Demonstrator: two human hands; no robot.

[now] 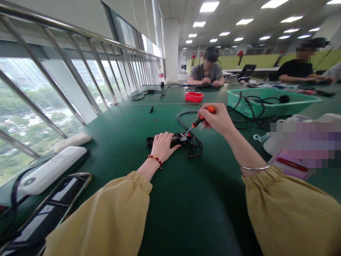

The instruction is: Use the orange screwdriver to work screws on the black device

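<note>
On the green table lies a black cylindrical device with small parts and wires showing at its right end. What exactly the device is I cannot make out. My left hand is wrapped over its middle and presses it to the table top. In my right hand is a screwdriver with an orange and black handle, gripped by the fingers and slanting down to the left. Its tip reaches the exposed right end of the device. A black cable curls from that end onto the table.
Beyond my hands stand a small red tray and a green basket with black cables. A small black piece lies ahead. At left are a phone and a white case beside the railing. Two people work farther off.
</note>
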